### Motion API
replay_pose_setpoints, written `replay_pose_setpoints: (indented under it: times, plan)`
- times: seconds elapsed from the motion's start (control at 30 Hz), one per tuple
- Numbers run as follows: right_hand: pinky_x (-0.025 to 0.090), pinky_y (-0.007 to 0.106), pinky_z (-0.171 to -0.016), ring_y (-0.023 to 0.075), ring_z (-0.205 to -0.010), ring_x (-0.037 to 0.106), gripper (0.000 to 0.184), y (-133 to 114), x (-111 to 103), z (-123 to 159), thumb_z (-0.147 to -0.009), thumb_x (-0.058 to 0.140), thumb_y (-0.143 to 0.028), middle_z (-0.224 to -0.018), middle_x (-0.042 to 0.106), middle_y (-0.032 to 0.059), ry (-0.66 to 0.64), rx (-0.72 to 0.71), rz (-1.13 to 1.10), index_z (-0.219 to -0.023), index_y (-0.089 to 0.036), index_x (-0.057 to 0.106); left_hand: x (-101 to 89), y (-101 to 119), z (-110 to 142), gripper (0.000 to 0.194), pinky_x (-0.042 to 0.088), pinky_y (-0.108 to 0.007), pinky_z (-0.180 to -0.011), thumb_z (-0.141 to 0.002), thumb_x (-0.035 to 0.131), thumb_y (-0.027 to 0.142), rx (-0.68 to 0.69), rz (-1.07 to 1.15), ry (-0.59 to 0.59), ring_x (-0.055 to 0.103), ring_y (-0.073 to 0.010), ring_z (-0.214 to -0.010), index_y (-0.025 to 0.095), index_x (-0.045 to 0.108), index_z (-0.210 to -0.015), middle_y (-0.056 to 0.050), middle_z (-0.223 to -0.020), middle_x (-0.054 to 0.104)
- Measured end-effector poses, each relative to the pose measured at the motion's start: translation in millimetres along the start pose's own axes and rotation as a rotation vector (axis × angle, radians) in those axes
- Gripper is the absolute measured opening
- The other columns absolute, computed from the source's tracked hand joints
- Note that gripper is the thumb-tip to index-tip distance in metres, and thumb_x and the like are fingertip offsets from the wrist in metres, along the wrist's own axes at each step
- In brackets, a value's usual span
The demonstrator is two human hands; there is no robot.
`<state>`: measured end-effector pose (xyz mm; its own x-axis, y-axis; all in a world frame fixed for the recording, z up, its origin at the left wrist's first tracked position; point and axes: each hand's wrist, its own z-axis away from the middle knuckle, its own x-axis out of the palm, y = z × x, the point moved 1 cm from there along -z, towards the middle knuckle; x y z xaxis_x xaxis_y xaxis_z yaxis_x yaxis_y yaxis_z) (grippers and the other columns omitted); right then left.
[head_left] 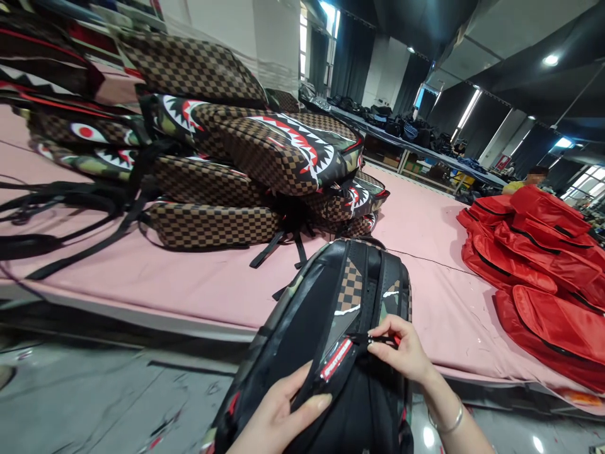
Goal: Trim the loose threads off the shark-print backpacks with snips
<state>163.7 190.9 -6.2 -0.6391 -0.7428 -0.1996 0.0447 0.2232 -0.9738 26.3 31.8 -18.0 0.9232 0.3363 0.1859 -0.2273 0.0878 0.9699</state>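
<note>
A black backpack (288,353) stands on its end against the table's front edge, its strap side facing me. Brown checks and camouflage show on its shoulder straps. Around the left shoulder strap (347,362), near a red label (336,359) with white lettering, my left hand (288,407) is closed. My right hand (397,347) pinches a short black cross strap (360,338) beside that label, between thumb and fingers. A bit of red shows by the right fingers; I cannot tell what it is.
Checkered backpacks with shark-mouth prints (283,145) lie piled on the pink table (198,284). Loose black straps (85,252) hang toward its front edge. Red bags (543,252) are heaped at the right. A person (527,180) is behind them. Dark goods cover a far table (416,148).
</note>
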Motion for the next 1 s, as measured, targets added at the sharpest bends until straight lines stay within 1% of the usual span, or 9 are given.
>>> replay_pose_setpoints:
  times: [0.13,0.2,0.3,0.4,0.53,0.63,0.7,0.8,1.0]
  plan:
    - [0.039,0.023,-0.055,0.0109,-0.058,0.051,0.018,3.2,-4.2,-5.4,-0.067,0.069,-0.031,-0.071,0.061,0.0011,0.0,-0.024,0.014,-0.07,-0.018,0.058,-2.2,-1.2,-0.6,0.047,0.035,-0.041,-0.1,-0.069,0.066,0.038,0.034,-0.02,-0.002,0.055,-0.0284,-0.104,0.023,0.061,-0.114,-0.005,-0.109,0.066]
    - [0.039,0.023,-0.056,0.011,-0.059,0.051,0.019,5.8,-10.4,-9.2,-0.067,0.07,-0.032,-0.07,0.06,0.0006,-0.043,-0.014,-0.003,-0.072,-0.018,0.059,-3.9,-1.9,-1.1,0.048,0.036,-0.041,-0.1,-0.07,0.065,0.039,0.039,-0.047,-0.025,0.056,-0.0288,-0.103,0.023,0.06,-0.114,-0.005,-0.108,0.066]
    - [0.04,0.022,-0.055,0.0108,-0.06,0.051,0.022,4.7,-22.0,-19.8,-0.064,0.073,-0.033,-0.068,0.059,-0.0002,-0.171,0.019,-0.01,-0.074,-0.017,0.06,-6.1,-1.5,-0.8,0.047,0.036,-0.042,-0.1,-0.07,0.065,0.038,0.043,-0.084,-0.041,0.055,-0.0296,-0.104,0.022,0.061,-0.114,-0.005,-0.108,0.066]
    - [0.041,0.022,-0.054,0.0101,-0.058,0.051,0.024,-4.8,-30.0,-34.4,-0.063,0.074,-0.033,-0.069,0.06,0.0002,-0.303,0.007,0.018,-0.074,-0.016,0.062,-6.7,-0.5,0.8,0.046,0.035,-0.04,-0.1,-0.071,0.064,0.037,0.057,-0.1,-0.051,0.054,-0.0287,-0.105,0.023,0.06,-0.115,-0.004,-0.11,0.065]
    - [0.042,0.022,-0.053,0.0103,-0.057,0.053,0.025,-20.2,-31.9,-53.1,-0.062,0.074,-0.035,-0.069,0.062,0.0011,-0.459,-0.029,0.092,-0.073,-0.015,0.064,-6.1,0.9,2.4,0.046,0.035,-0.039,-0.1,-0.072,0.063,0.035,0.072,-0.099,-0.072,0.053,-0.0279,-0.107,0.023,0.059,-0.116,-0.004,-0.112,0.064]
    - [0.045,0.024,-0.058,0.0122,-0.062,0.056,0.026,-26.7,-31.6,-63.7,-0.061,0.073,-0.037,-0.071,0.063,0.0018,-0.54,-0.051,0.137,-0.073,-0.015,0.065,-5.9,2.3,2.4,0.044,0.036,-0.039,-0.099,-0.073,0.062,0.034,0.09,-0.108,-0.11,0.053,-0.0281,-0.107,0.023,0.06,-0.115,-0.004,-0.113,0.064]
    - [0.047,0.026,-0.061,0.0134,-0.065,0.058,0.025,-28.7,-31.6,-68.8,-0.061,0.073,-0.036,-0.073,0.064,0.0023,-0.579,-0.056,0.152,-0.072,-0.015,0.065,-5.7,3.1,2.5,0.043,0.038,-0.038,-0.098,-0.073,0.062,0.034,0.097,-0.114,-0.123,0.053,-0.0281,-0.106,0.023,0.06,-0.114,-0.004,-0.113,0.063]
    - [0.048,0.027,-0.065,0.0141,-0.067,0.059,0.023,-30.5,-32.5,-73.7,-0.062,0.073,-0.034,-0.074,0.065,0.0024,-0.617,-0.054,0.147,-0.072,-0.015,0.064,-4.8,3.9,3.3,0.042,0.039,-0.037,-0.096,-0.073,0.063,0.033,0.097,-0.103,-0.104,0.055,-0.0269,-0.103,0.023,0.061,-0.114,-0.004,-0.114,0.063]
    - [0.05,0.028,-0.063,0.0152,-0.068,0.061,0.029,-34.9,-35.1,-79.5,-0.059,0.074,-0.038,-0.073,0.066,0.0024,-0.656,0.011,0.124,-0.073,-0.015,0.064,-1.7,6.9,4.1,0.043,0.039,-0.039,-0.096,-0.071,0.064,0.033,0.086,-0.081,-0.057,0.056,-0.028,-0.101,0.022,0.062,-0.112,-0.005,-0.108,0.066]
